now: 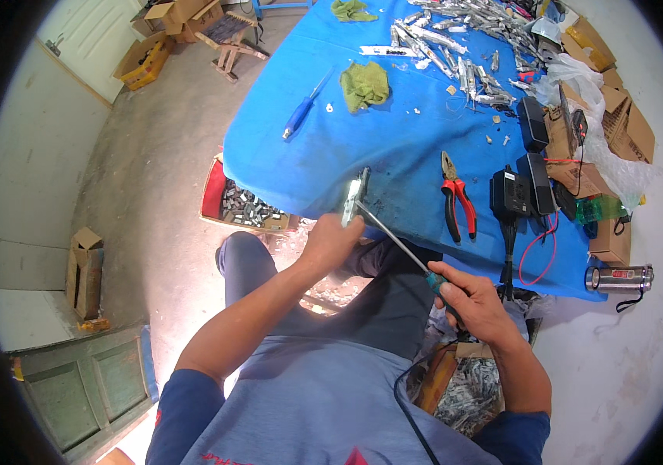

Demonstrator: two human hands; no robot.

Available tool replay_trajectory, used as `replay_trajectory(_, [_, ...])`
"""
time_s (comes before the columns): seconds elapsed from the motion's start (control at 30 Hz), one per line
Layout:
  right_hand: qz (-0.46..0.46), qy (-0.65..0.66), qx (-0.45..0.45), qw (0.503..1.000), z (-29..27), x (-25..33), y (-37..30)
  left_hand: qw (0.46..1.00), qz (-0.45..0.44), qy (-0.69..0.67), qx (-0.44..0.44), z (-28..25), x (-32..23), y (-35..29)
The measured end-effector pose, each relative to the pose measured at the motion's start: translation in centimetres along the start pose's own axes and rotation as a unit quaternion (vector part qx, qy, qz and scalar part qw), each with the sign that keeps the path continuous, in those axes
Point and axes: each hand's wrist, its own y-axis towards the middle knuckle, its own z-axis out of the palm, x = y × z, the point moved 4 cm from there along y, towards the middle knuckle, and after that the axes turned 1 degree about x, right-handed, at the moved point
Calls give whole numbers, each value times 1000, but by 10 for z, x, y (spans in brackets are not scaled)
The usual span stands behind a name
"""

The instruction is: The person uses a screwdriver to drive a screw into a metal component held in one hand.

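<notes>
My left hand is closed around the lower end of a slim silver-white part with a dark tip, at the near edge of the blue-covered table. Glare and blur hide the part's details. In my right hand is a screwdriver with a teal and black handle. Its long shaft slants up to the left, and the tip meets the side of the part; whether it is inserted I cannot tell. Red-handled pliers lie to the right of the part. Farther off rests a blue-handled screwdriver.
Many similar silver parts are heaped at the far right, near green cloths. Black power adapters with cables and a steel flask line the right side. Below the table's left edge stands a box of small dark pieces.
</notes>
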Motion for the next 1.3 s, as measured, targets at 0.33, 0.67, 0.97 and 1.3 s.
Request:
replay_trajectory(0.33, [37, 74, 47, 995, -5, 5, 12, 999, 3, 35, 4, -2, -1, -3])
replay_trajectory(0.67, [12, -16, 21, 1000, -14, 30, 11, 994, 49, 98, -17, -3, -9, -5])
replay_trajectory(0.97, [-57, -260, -24, 964, -6, 57, 10, 992, 65, 109, -7, -7, -10, -3])
replay_trajectory(1.3, [-184, -474, -84, 857, 18, 70, 3, 990, 85, 108, 13, -2, -6, 0])
